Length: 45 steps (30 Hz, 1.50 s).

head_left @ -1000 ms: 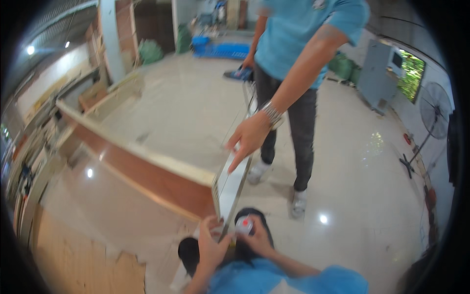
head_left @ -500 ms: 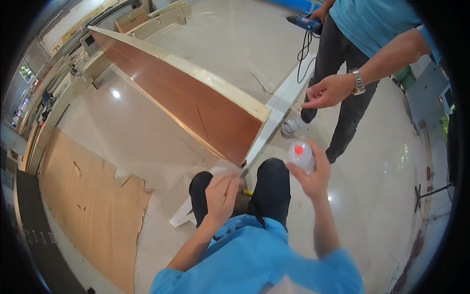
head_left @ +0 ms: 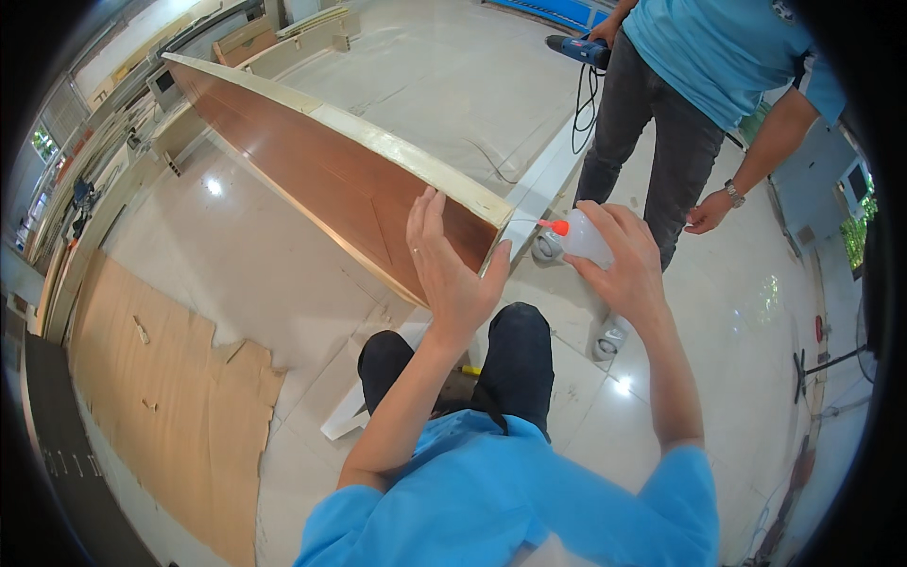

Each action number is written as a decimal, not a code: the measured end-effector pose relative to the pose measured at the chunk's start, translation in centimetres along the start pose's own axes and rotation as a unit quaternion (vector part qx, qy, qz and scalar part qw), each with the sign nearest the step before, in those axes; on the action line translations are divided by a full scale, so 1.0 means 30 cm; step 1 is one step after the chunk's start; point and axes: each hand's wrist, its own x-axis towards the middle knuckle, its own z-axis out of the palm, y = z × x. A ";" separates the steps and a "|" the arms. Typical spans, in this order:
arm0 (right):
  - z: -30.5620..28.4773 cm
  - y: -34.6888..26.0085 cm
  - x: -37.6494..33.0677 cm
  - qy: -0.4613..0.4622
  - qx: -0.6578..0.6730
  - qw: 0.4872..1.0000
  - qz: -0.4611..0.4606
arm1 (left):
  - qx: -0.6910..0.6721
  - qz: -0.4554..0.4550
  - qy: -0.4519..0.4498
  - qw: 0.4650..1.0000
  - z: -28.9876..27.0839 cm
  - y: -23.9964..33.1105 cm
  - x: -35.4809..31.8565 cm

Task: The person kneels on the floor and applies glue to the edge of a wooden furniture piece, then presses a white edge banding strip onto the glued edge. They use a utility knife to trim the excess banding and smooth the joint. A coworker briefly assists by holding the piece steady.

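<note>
A long brown panel with pale cream edges (head_left: pixel 378 151) runs from the far left toward me, its near end in front of my knees. My left hand (head_left: pixel 453 265) is raised at that near end, fingers stretched and thumb apart, holding nothing. Whether the palm touches the panel, I cannot tell. In my right hand (head_left: pixel 628 269) is a translucent white squeeze bottle (head_left: pixel 588 238) with a red tip. The bottle lies tilted sideways, its thin nozzle pointing left at the panel's near top corner.
A white beam (head_left: pixel 548 180) lies beyond the panel's end. At the right stands a person (head_left: pixel 652 113) holding a blue power tool (head_left: pixel 578 51) with a looped black cord. A torn brown sheet (head_left: pixel 170 397) covers floor at left. Something yellow (head_left: pixel 470 370) shows between my knees.
My left hand has moved up and opened at the panel's end. The bottle has risen and tipped from facing me to pointing left. The other person's watch-wearing arm has dropped.
</note>
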 end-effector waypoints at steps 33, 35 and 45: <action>0.117 -0.011 -0.126 0.073 0.300 0.924 0.227 | -0.122 -0.145 -0.221 0.957 -0.010 0.163 -0.090; 0.114 -0.013 -0.119 0.065 0.278 0.931 0.227 | -0.135 -0.158 -0.223 0.952 -0.007 0.170 -0.087; 0.044 0.019 -0.048 -0.011 0.128 0.987 0.095 | -0.153 -0.188 -0.081 0.967 -0.045 0.083 -0.096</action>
